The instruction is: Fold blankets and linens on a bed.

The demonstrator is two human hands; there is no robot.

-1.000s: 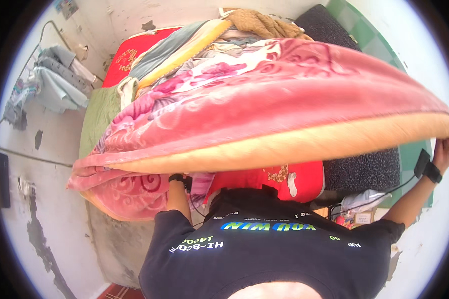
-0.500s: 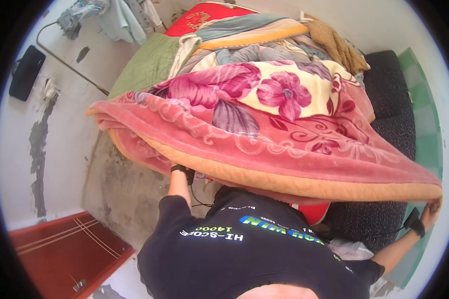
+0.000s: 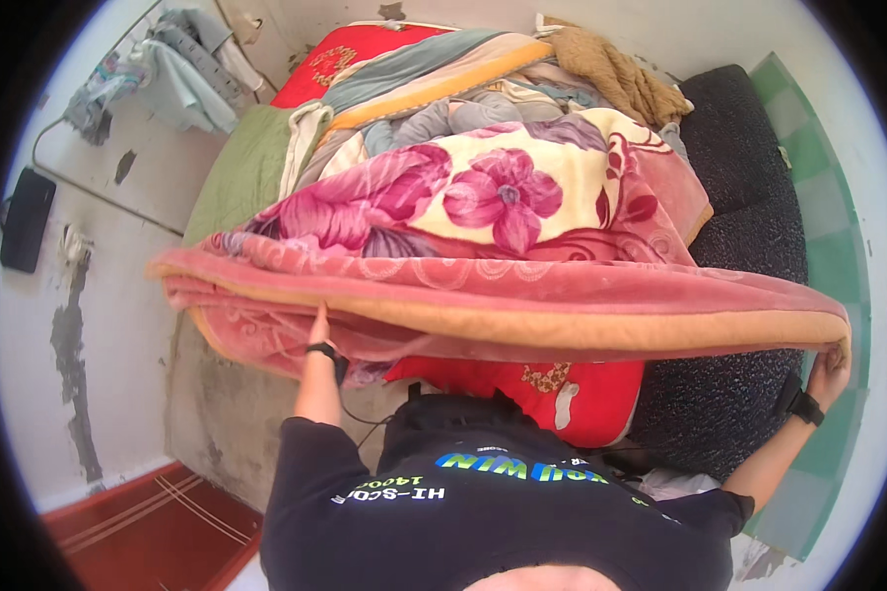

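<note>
A thick pink blanket (image 3: pixel 522 279) with large magenta flowers on cream and an orange border is stretched across in front of me, its near edge lifted. My right hand (image 3: pixel 834 364) is closed on the blanket's right corner, beside the green-checked panel. Left of centre, my left hand (image 3: pixel 321 327) reaches up under the orange border and grips the blanket; its fingers are mostly hidden in the folds. Both wrists wear black bands. Beyond, the blanket's far part lies over other bedding. Beneath its raised edge shows a red cloth (image 3: pixel 591 394) with a gold pattern.
Striped grey-and-orange bedding (image 3: pixel 434 79), a green cover (image 3: pixel 237 177) and a brown fleece (image 3: pixel 616 74) lie farther back. Dark speckled upholstery (image 3: pixel 749 227) runs along the right. Clothes (image 3: pixel 182 74) hang on a rail at the left wall. A red door (image 3: pixel 158 527) is at lower left.
Both hands have risen with the blanket's near edge, which now runs straighter across. More of the red cloth shows below it. The whole view has shifted slightly.
</note>
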